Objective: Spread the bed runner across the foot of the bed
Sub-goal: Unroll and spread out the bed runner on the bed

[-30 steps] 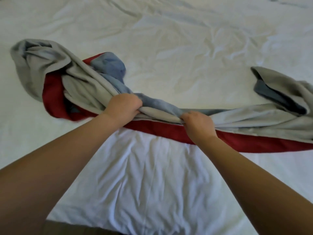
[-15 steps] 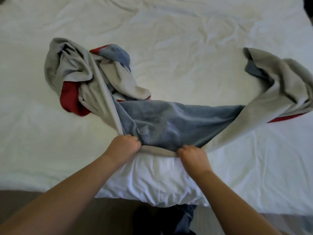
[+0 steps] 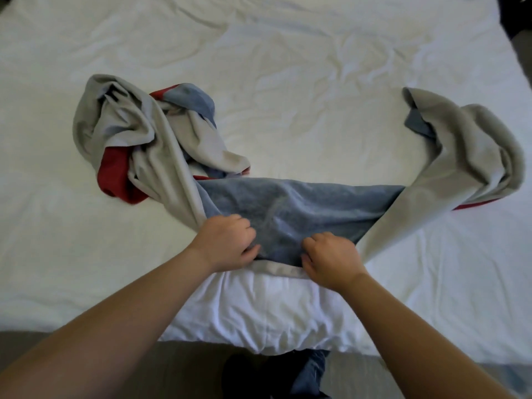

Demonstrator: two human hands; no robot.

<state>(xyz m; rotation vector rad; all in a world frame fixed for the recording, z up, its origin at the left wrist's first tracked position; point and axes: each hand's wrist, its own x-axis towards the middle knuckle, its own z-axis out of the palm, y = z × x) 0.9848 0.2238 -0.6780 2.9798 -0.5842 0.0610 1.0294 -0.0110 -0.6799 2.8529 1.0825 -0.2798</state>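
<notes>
The bed runner (image 3: 299, 208) is a long cloth, blue on one face, grey on the other, with red parts. It lies crumpled across the white bed (image 3: 288, 82). Its blue middle is flattened near the bed's foot edge. One end is bunched in a heap at the left, and the other end is folded over at the right. My left hand (image 3: 227, 243) and my right hand (image 3: 331, 260) sit side by side on the runner's near grey hem, fingers curled onto the cloth.
The bed's white sheet is wrinkled all over. Its foot edge runs along the bottom of the view, with floor below it. My legs in dark trousers (image 3: 305, 375) stand against the edge. A dark object (image 3: 518, 12) shows at the top right corner.
The twisted runner was pulled toward the foot edge and its blue middle opened out flat. Both hands moved nearer with the hem, and the view pulled back to show the floor.
</notes>
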